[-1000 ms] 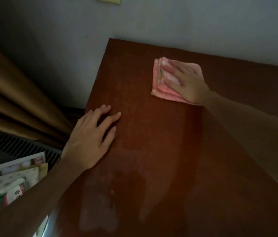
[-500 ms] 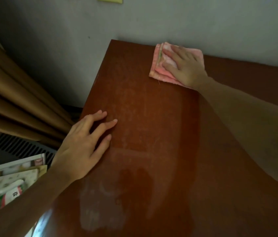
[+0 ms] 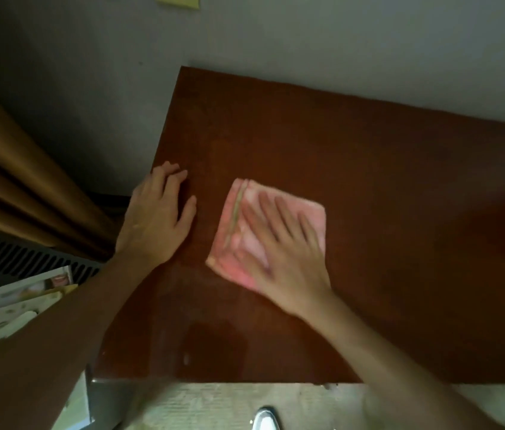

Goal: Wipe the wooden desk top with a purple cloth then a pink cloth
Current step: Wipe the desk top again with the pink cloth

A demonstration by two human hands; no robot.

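The pink cloth (image 3: 271,231) (folded) is pressed flat by straight right-hand fingers (image 3: 279,215); unpinched, its layers may slip apart on the bench (image 3: 400,243).

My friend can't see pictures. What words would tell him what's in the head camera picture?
A person's right hand presses flat on a folded pink cloth lying on a dark reddish-brown wooden desk top. The left hand rests flat on the desk's left edge, beside a brown curtain.
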